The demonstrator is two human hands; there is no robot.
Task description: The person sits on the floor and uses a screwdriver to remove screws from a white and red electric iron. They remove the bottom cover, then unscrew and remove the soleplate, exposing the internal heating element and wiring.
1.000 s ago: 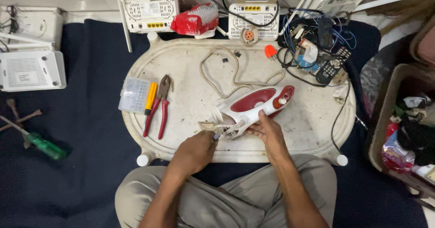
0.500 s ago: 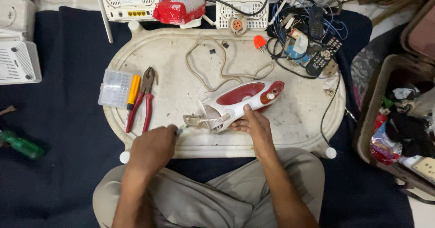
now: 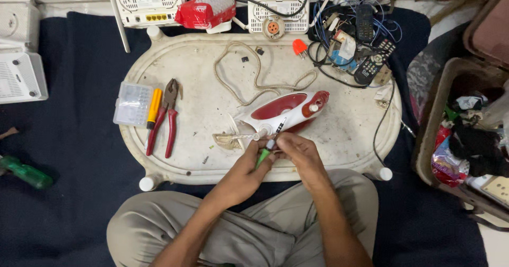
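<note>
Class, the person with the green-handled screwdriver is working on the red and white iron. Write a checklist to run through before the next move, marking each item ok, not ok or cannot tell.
1. Screwdriver gripped: ok, the left hand holds its green handle.
2. Tip seated in a screw: cannot tell, the fingers hide it.
3. Iron steadied: ok, it lies on the white tray table with the right hand at its rear end.
4. Iron unplugged: cannot tell, its beige cord loops across the table and the plug end is not clear.
5. Pliers within reach: ok, they lie left of the iron beside a small clear parts box.
</note>
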